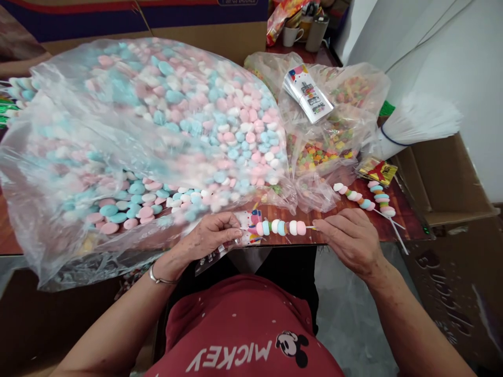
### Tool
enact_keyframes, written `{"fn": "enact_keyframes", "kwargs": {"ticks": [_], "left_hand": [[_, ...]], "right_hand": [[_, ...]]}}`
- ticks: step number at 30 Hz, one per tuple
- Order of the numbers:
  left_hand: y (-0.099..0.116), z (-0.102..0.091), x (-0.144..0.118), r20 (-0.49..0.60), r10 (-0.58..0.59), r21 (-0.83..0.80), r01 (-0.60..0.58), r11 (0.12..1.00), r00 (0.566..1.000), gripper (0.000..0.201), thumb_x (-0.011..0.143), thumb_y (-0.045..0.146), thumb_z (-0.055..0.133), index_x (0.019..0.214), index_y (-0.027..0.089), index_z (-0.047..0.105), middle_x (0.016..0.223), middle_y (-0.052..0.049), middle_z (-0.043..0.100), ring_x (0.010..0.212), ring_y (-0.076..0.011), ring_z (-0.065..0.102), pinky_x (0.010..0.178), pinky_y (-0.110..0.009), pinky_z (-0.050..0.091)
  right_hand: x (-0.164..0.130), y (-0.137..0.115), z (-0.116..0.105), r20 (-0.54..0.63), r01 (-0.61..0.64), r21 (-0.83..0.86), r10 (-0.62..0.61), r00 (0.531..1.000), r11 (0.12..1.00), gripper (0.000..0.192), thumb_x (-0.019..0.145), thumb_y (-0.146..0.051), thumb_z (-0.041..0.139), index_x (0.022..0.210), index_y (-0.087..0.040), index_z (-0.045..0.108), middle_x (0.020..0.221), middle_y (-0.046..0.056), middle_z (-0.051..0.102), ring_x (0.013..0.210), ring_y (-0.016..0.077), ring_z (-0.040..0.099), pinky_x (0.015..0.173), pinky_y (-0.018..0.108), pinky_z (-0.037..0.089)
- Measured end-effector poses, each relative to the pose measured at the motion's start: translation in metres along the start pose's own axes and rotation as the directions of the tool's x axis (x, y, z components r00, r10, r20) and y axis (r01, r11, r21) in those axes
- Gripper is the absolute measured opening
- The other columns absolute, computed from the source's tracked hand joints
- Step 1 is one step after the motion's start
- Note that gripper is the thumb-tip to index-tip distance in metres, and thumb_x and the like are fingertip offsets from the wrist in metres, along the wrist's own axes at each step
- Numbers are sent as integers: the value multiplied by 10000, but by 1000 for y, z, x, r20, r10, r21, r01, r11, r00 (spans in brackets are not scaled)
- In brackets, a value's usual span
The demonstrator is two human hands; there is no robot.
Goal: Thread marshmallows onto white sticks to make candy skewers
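Note:
My left hand (216, 233) pinches a clear printed packet (215, 257) near the table's front edge. In my right hand (351, 241) is the white stick end of a marshmallow skewer (281, 228), held level with pink, blue and white marshmallows and a few gummy pieces threaded on it. The skewer's other end lies at the packet's printed end; whether its tip is inside, I cannot tell. Two more skewers, one slanting (353, 197) and one more upright (381, 199), lie to the right of my right hand with their sticks crossing.
A large clear bag of marshmallows (188, 120) covers the table's left and middle. Behind on the right are bags of gummies (320, 152) with a stack of silver packets (308, 93) on top. White sticks (424, 123) and an open carton (444, 173) stand right. Another person's arm (23, 67) shows far left.

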State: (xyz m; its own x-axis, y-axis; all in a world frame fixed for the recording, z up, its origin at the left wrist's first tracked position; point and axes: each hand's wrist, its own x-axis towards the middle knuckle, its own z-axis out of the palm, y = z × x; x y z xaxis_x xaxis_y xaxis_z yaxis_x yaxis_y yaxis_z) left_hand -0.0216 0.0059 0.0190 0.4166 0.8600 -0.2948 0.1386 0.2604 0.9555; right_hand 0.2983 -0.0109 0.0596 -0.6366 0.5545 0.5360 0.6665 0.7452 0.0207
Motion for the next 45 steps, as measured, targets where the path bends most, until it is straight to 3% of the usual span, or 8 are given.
{"fn": "enact_keyframes", "kwargs": {"ticks": [5,12,21,28,32,38,42,45], "left_hand": [[4,4,2,20,13,-63,-12,998,1000,319,707,402,748,670,155,549,539,33,554,461,-62,430,432,-175,316],[-3,9,3,-117,-22,-22,19,1000,993,312,770,419,683,664,169,530,476,62,490,408,-54,380,398,-173,266],[-5,5,2,-78,89,34,-87,996,993,295,795,390,666,654,159,549,508,56,472,454,-57,381,434,-173,285],[-3,1,1,-56,79,-18,-80,997,995,245,773,368,699,731,159,580,582,34,540,504,-73,444,470,-180,346],[4,5,1,-168,52,-40,-60,997,984,195,775,338,684,789,174,580,556,56,512,484,-72,414,459,-176,323],[10,46,1,-103,117,-59,-124,991,988,172,805,334,629,854,171,658,800,-20,651,679,-130,567,627,-235,465],[7,63,4,-61,179,-40,-182,983,982,239,853,368,592,733,166,636,661,-4,588,586,-134,576,619,-262,478],[6,61,4,-16,102,-98,-103,990,995,312,860,415,581,691,156,624,684,-3,569,450,-99,511,489,-253,431]], "right_hand": [[3,-9,4,-24,-43,-55,42,999,998,134,907,-130,554,938,-187,671,689,11,631,655,152,481,618,324,330],[0,-22,1,-89,-64,-112,54,995,992,131,886,-105,586,982,-180,634,708,8,661,652,149,483,638,324,340],[0,-19,-1,-84,-87,-86,80,993,992,132,888,-117,572,978,-188,637,706,9,653,653,154,487,638,321,347],[-11,-23,14,-72,-303,60,306,949,951,158,913,-140,526,936,-195,673,712,18,641,656,151,538,630,306,382],[-15,-38,30,-31,-546,372,598,801,750,192,917,-164,505,942,-210,690,766,16,651,683,141,591,636,272,451],[1,-85,67,241,-572,805,795,557,157,197,919,-304,508,912,-210,681,619,-31,545,532,112,505,519,239,424],[16,-121,90,467,-513,839,727,503,-184,271,939,-389,484,802,-196,616,552,-37,526,492,109,489,528,242,435],[22,-129,91,497,-547,821,678,542,-164,307,940,-383,477,714,-194,566,578,-23,557,531,110,518,564,240,456]]}}
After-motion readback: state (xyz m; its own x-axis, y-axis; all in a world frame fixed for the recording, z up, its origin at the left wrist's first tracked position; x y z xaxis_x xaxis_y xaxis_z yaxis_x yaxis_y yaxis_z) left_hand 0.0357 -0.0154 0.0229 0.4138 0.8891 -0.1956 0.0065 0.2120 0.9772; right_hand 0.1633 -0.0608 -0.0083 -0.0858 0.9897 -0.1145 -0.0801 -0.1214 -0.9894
